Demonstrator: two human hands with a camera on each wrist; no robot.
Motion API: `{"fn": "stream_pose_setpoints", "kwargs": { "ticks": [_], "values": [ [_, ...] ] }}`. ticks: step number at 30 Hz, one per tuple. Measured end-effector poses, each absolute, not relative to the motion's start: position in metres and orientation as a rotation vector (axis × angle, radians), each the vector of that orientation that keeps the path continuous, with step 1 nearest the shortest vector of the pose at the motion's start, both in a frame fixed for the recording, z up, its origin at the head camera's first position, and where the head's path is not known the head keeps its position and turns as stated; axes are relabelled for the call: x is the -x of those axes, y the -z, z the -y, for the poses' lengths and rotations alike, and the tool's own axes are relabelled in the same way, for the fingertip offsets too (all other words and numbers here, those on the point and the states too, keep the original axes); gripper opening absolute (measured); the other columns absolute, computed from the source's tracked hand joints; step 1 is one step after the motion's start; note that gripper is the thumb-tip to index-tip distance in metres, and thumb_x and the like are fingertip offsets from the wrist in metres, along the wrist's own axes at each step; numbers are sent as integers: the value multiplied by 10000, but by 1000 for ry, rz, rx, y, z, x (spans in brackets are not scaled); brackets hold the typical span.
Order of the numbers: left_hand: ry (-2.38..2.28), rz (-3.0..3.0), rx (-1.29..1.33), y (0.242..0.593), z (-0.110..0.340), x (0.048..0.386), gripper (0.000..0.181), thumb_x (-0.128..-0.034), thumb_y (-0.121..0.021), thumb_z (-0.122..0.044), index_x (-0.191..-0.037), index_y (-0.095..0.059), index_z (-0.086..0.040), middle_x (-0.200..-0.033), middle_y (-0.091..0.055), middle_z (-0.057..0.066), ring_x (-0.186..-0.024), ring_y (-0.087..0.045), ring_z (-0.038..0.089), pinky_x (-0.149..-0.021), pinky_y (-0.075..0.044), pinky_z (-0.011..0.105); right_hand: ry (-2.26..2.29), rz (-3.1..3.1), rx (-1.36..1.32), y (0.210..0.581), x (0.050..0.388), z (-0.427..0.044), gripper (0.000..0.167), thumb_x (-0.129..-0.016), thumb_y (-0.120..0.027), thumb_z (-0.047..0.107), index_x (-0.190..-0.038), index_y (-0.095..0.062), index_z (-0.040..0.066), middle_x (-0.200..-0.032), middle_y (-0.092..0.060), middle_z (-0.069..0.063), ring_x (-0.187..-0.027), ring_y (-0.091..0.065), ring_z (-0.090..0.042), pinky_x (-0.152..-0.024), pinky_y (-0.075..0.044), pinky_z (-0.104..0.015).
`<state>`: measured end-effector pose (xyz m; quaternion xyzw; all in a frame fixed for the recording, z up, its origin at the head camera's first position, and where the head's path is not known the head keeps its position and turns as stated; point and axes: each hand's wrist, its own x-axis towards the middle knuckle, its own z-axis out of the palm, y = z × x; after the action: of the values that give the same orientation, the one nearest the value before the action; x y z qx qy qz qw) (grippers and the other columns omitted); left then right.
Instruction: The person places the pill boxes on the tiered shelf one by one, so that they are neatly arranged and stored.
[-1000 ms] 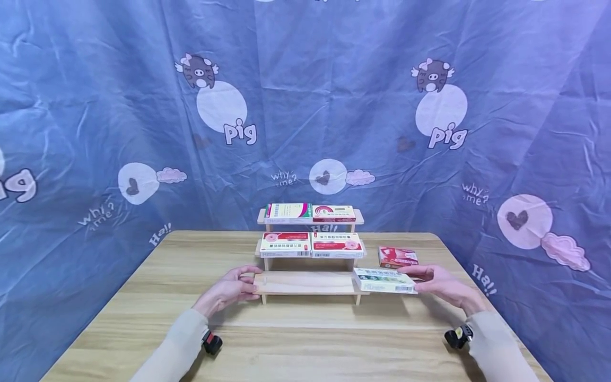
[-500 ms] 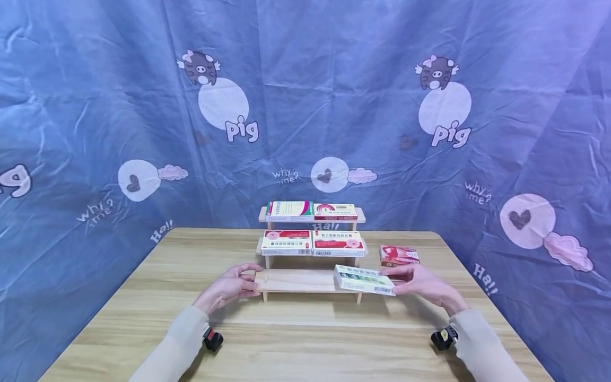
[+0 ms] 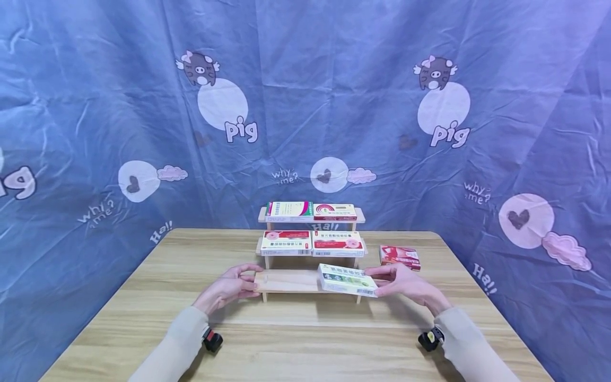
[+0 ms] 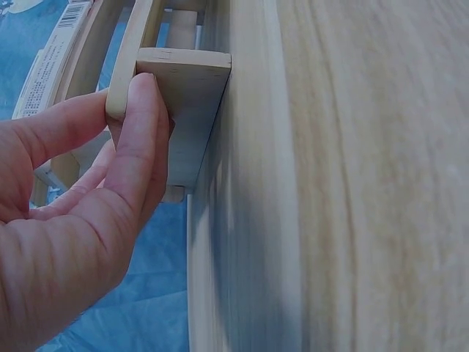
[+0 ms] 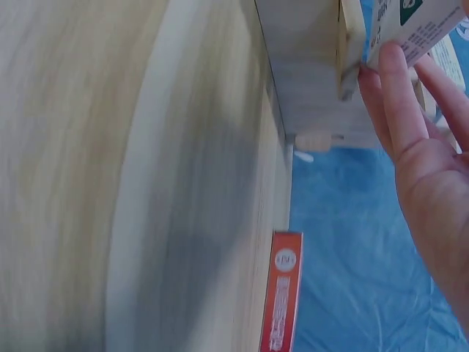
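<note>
A three-tier wooden display stand (image 3: 286,281) is on the table. My left hand (image 3: 231,286) pinches the left end of its lowest tier; in the left wrist view the thumb and fingers (image 4: 139,125) close on the plank from opposite sides. By its right end, my right hand (image 3: 406,289) grips a white-and-green medicine box (image 3: 347,279) over the right half of that tier, slightly askew. The right wrist view shows a narrow gap between the box (image 5: 418,29) and the plank (image 5: 352,44). Only part of the box is visible there.
Two red-and-white medicine boxes (image 3: 286,242) lie side by side on the middle tier. A green-magenta box (image 3: 288,210) and a dark-red-and-white box (image 3: 334,211) occupy the top one. On the table (image 3: 305,350), right of the stand, lies a red box (image 3: 400,257). Patterned blue cloth (image 3: 305,106) hangs behind.
My right hand has carried the white-and-green box leftward, from beyond the lowest tier's right end to over its right half. The left hand has kept its grip on the stand.
</note>
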<state>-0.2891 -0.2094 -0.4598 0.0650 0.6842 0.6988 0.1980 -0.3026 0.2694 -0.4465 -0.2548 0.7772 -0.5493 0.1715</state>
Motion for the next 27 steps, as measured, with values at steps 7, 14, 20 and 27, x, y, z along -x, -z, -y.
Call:
{"fn": "stream_pose_setpoints", "kwargs": {
  "ticks": [7, 14, 20, 27],
  "values": [
    [-1962, -1914, -181, 461, 210, 288, 630, -857, -593, 113, -1431, -337, 66, -1139, -658, 200, -958, -689, 253, -900, -591, 377, 1564, -2160, 749, 445, 299, -250, 641, -782, -799, 77, -1340, -530, -86, -1409, -494, -290, -1136, -624, -108, -946, -535, -210],
    [-1961, -1917, -161, 460, 209, 290, 607, -856, -599, 104, -1418, -377, 43, -1133, -655, 191, -971, -684, 259, -905, -589, 379, 1534, -2247, 701, 443, 298, -233, 633, -759, -829, 137, -1327, -587, 0, -1377, -562, -214, -1110, -620, -169, -904, -535, -191],
    [-1962, -1912, -183, 460, 210, 291, 594, -868, -590, 107, -1416, -368, 56, -1127, -659, 181, -980, -676, 243, -902, -591, 373, 1554, -2219, 695, 443, 298, -214, 634, -759, -832, 139, -1325, -585, -4, -1410, -529, -220, -1209, -593, -308, -982, -531, -274],
    [-1965, -1906, -184, 462, 210, 290, 602, -868, -588, 110, -1421, -353, 63, -1162, -642, 209, -988, -674, 247, -920, -583, 385, 1574, -2227, 680, 448, 300, -195, 630, -751, -844, 156, -1315, -602, 14, -1408, -549, -176, -1230, -581, -278, -992, -524, -264]
  ]
}}
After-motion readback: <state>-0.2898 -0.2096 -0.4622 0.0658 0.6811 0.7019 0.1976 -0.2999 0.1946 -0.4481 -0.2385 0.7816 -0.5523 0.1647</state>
